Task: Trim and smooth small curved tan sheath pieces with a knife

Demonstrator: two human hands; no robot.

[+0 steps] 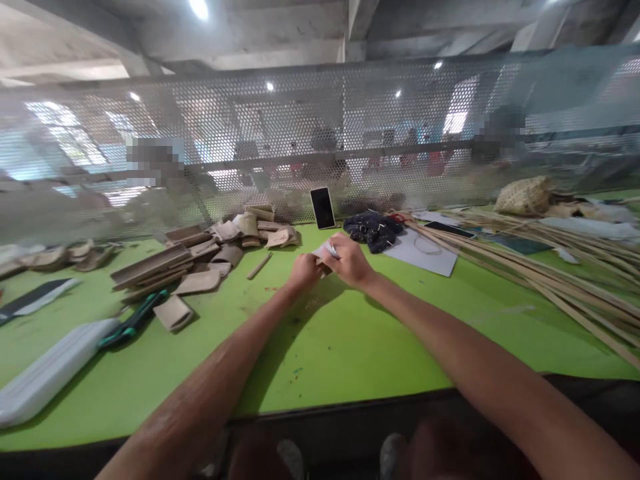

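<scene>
Both hands meet above the middle of the green table (320, 353). My right hand (353, 261) is closed, with a whitish folded, paper-like piece (326, 249) pinched at its fingertips. Beside it, my left hand (304, 271) is curled around a small tan-brown piece (325, 271), mostly hidden by the fingers. The two held pieces appear to touch, though the contact itself is covered. A short bamboo stick (259, 265) lies to the left of my left hand. Past the hands, a phone or small tablet (323, 208) stands upright against the mesh screen.
Split bamboo pieces (150, 267) are heaped at left, near a green-and-black handled tool (133, 323) and a long white package (55, 370). Behind my right hand lie dark cloth (373, 230) and a paper sheet (425, 253). Long bamboo strips (545, 273) spread rightward. A perforated screen (280, 133) closes the back.
</scene>
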